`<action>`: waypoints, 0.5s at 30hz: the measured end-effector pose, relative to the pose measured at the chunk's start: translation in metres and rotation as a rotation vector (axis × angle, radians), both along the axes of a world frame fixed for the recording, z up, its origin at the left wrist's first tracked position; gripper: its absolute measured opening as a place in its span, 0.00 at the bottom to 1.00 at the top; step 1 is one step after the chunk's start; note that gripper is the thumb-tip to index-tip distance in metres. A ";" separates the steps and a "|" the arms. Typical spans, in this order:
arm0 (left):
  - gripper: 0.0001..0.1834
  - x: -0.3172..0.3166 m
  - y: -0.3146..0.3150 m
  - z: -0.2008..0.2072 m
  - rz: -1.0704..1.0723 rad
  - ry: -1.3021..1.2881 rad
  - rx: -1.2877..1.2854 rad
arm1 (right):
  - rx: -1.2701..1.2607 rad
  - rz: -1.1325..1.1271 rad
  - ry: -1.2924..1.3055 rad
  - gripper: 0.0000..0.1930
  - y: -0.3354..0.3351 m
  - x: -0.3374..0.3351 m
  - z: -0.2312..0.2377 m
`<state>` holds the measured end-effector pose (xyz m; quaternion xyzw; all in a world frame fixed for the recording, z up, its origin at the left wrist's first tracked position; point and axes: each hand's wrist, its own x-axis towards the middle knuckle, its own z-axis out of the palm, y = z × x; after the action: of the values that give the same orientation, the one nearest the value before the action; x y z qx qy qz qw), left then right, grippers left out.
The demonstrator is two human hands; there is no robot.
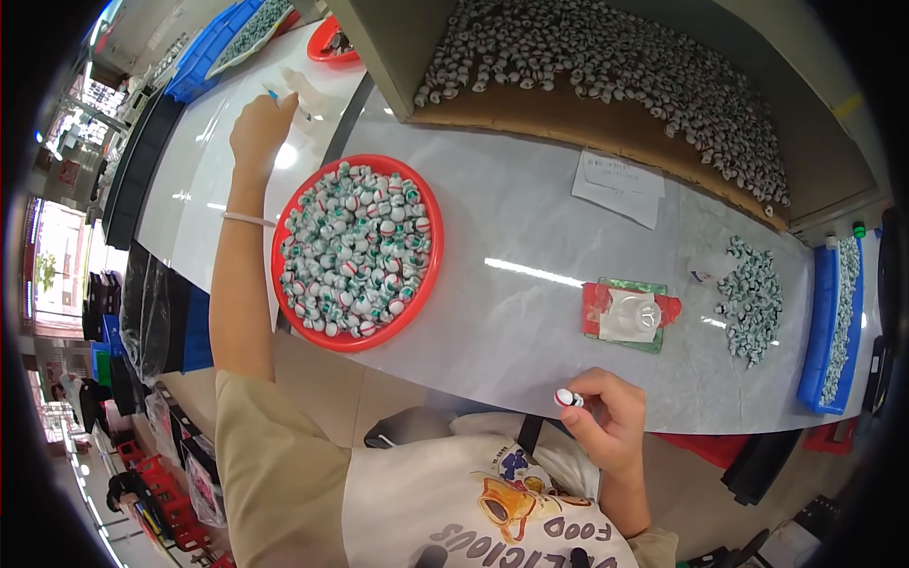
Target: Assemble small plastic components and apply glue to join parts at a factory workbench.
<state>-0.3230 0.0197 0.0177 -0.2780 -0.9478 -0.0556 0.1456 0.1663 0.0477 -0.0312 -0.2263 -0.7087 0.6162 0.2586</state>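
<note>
My left hand (260, 133) is stretched far out over the white table at the upper left. Its fingers are closed at a slim object with a blue part (273, 94), too small to name. Near the table's front edge, my right hand (611, 417) pinches a small white rounded piece (565, 398) with a red stripe between thumb and fingers. Between the two hands stands a round red basin (437, 256), heaped with similar white pieces (355, 251) that have red stripes and green parts. Beyond my right hand lies a green pad (644, 346) with red tape and a clear round dish (646, 312).
At the back, a large box (530, 128) holds many white pieces. Loose green-white parts (753, 298) lie in a pile on the right, beside a blue tray (812, 369). Paper sheets (620, 189) lie before the box. Another red bowl (327, 43) and blue bin (204, 62) stand far left.
</note>
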 end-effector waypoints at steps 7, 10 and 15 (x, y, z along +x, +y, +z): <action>0.27 0.016 -0.028 0.020 -0.186 -0.039 0.090 | 0.026 0.014 -0.044 0.08 0.000 -0.002 -0.002; 0.28 0.056 -0.034 0.045 -0.240 0.046 0.170 | 0.154 -0.033 -0.079 0.08 -0.004 -0.012 -0.002; 0.23 0.134 -0.067 0.092 -0.292 -0.341 0.360 | 0.635 -0.205 -0.249 0.12 -0.015 -0.029 -0.005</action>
<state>-0.1893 -0.0477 0.1097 -0.3680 -0.8834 -0.2894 0.0217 0.1375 0.0332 -0.0358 -0.2780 -0.8645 0.3038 0.2881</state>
